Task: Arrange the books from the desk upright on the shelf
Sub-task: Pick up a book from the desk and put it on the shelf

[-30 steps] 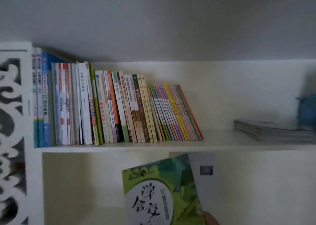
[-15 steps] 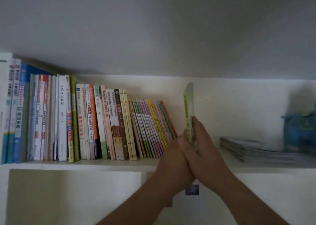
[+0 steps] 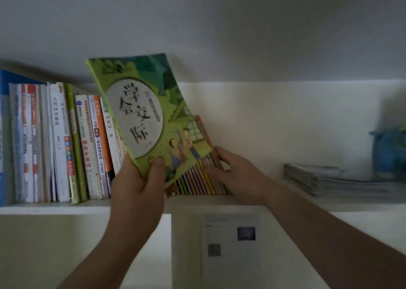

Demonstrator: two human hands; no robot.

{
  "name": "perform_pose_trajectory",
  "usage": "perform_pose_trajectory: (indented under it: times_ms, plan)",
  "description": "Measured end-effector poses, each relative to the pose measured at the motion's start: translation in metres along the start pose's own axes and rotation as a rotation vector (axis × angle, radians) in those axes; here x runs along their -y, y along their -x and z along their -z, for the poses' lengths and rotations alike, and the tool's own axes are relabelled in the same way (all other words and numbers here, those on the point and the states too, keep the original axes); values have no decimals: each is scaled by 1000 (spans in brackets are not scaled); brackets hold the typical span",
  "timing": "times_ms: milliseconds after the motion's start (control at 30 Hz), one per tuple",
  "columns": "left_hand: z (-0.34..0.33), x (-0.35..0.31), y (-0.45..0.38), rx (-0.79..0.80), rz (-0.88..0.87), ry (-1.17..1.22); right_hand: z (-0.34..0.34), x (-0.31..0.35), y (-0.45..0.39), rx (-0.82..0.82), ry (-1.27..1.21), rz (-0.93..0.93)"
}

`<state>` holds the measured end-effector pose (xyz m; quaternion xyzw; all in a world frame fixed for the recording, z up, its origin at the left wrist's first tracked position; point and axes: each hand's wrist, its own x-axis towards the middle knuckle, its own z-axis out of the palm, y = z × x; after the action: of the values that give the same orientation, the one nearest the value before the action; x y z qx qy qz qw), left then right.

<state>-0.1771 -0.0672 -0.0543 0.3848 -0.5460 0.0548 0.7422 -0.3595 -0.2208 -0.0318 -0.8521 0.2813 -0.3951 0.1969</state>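
Observation:
A thin green book (image 3: 149,115) with large black characters on a pale oval is held cover-out and tilted left, in front of the standing row of books (image 3: 66,143) on the white shelf (image 3: 55,207). My left hand (image 3: 138,185) grips its lower left corner, thumb on the cover. My right hand (image 3: 237,170) rests with spread fingers against the leaning thin colourful books (image 3: 197,181) at the row's right end. The green book hides the middle of the row.
A flat stack of magazines (image 3: 325,179) lies on the shelf to the right, with a blue soft toy (image 3: 391,154) behind it. Bare shelf shows between the row and the stack. A paper sheet (image 3: 230,238) hangs on the partition below.
The green book came up from below the shelf, stood edge-on at the row's right end, and now is turned cover-out and tilted left. My hands have parted.

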Motion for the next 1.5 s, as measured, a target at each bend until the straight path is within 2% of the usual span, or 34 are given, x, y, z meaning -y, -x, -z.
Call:
perform_pose_trajectory:
  times_ms: [100, 233, 300, 400, 567, 633, 733, 800, 933, 1067, 1167, 1233, 1433, 1500]
  plan:
    - [12, -5, -5, -6, -15, -8, 10, 6, -13, -6, 88, 80]
    - [9, -7, 1, 47, 0, -9, 21, 0, -11, 88, -84, 6]
    - [0, -9, 4, 79, 1, 16, 25, -3, -6, -11, 42, 16]
    - [-24, -5, 5, 85, 7, 41, 35, -10, 5, -233, 383, 2]
    - [-87, 10, 3, 81, 28, -113, 60, -21, 37, -437, 392, -59]
    - [-110, 12, 6, 152, 48, -252, 62, -22, 47, -481, 415, -14]
    - [-126, 15, 13, 298, 0, -381, 51, -11, 52, -431, 461, 69]
    - [-124, 18, 12, 334, -1, -387, 41, -1, 49, -384, 550, 118]
    - [-104, 30, 2, 307, 106, -358, 22, 13, 37, -290, 631, 198]
    - [-88, 33, -5, 291, 201, -267, 8, 11, 20, -283, 512, 247]
    - [-83, 34, -4, 319, 232, -218, 7, 4, 11, -129, 281, 193]
    - [-82, 38, -4, 317, 236, -228, 9, -1, 8, -79, 227, 151]
    - [-88, 39, -3, 289, 230, -245, -5, -2, 8, -125, 254, 95]
    - [-88, 37, -2, 314, 192, -296, -6, -7, 8, -23, 425, -44]
